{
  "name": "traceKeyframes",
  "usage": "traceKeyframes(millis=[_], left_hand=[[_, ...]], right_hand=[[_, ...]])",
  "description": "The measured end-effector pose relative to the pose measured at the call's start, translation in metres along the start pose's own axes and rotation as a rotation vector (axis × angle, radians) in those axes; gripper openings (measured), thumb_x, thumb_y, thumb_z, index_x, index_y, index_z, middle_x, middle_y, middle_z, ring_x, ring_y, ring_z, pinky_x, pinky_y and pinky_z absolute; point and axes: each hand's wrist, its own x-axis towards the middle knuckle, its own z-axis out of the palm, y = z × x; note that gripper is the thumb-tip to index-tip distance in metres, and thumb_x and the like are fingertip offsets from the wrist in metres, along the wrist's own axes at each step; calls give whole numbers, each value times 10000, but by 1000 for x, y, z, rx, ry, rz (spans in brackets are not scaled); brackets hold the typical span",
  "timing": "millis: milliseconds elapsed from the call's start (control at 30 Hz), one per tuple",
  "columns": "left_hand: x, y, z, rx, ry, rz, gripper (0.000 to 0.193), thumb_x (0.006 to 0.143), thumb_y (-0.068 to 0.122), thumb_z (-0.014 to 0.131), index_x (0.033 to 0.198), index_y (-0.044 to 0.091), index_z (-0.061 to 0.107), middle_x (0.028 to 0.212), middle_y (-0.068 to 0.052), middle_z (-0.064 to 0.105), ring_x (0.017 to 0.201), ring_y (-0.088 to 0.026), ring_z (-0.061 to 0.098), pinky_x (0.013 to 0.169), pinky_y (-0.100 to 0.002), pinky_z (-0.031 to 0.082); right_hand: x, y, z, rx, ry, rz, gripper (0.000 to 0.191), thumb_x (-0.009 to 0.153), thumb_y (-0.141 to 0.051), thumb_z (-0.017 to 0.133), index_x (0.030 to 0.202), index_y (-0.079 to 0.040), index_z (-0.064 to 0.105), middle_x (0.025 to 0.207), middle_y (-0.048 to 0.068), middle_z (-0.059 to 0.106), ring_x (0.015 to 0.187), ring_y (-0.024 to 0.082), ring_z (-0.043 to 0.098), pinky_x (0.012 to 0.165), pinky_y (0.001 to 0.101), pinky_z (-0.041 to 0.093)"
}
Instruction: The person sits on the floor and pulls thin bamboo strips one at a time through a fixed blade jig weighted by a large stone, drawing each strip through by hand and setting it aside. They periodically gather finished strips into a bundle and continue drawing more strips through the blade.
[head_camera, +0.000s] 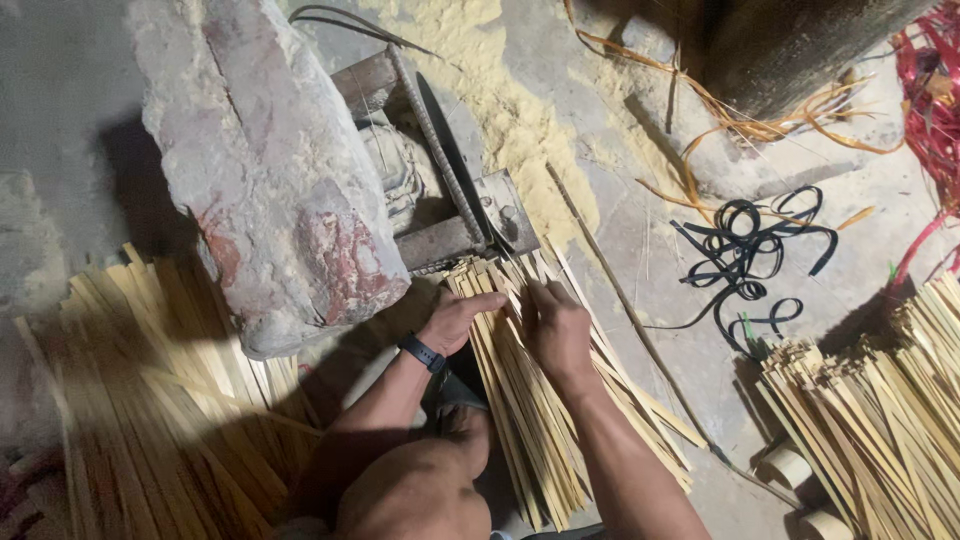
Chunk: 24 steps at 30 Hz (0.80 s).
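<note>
A bundle of bamboo splints (535, 400) is seen in the lower centre of the frame, lying directly under both hands. Its long axis runs from the lower centre up and slightly leftward, so that its upper ends are brought against the metal bracket (500, 215) of a small machine (420, 170) in the upper centre.

The left hand (455, 318), with a dark wristband (422, 352) on its wrist, is laid on the left edge of the bundle near its upper end, fingers curved and only partly closed over the outer splints; whether any are actually gripped cannot be told. The right hand (558, 325) is pressed on the middle of the bundle just beside the left one, fingers bent down onto the splints. Both hands are touching the bundle; the right is set slightly nearer the bracket.

No true container is shown. A large worn block (270, 170) is leaned over the machine at upper left. Sawdust (510, 110) is spread above the machine. Further bamboo splints are heaped at lower left (150, 400) and lower right (880, 410), well apart from the hands. Black strapping (745, 260) is coiled at the right, and tape rolls (785, 465) are seen at the lower right.
</note>
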Motion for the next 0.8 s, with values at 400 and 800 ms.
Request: traceKeyframes(millis=[400,800], left_hand=[[-16,14,13,-11,-44,75,374,838,171,811,1152,-22,749,1172,-125,778,1201,-201,683,1118,-368,445],[-2,4,-5,39,-8,101,420,850,51,779,1218,-82,626,1243,-226,679,1138,-307,669,1083,-448,526]], right_hand=[[-26,-17,-45,-271,215,-304,295,822,-120,712,1077,26,681,820,158,640,675,296,646,610,426,573],[21,-11,11,-1,-85,34,93,854,-85,766,876,-12,713,738,152,661,502,281,620,485,431,522]])
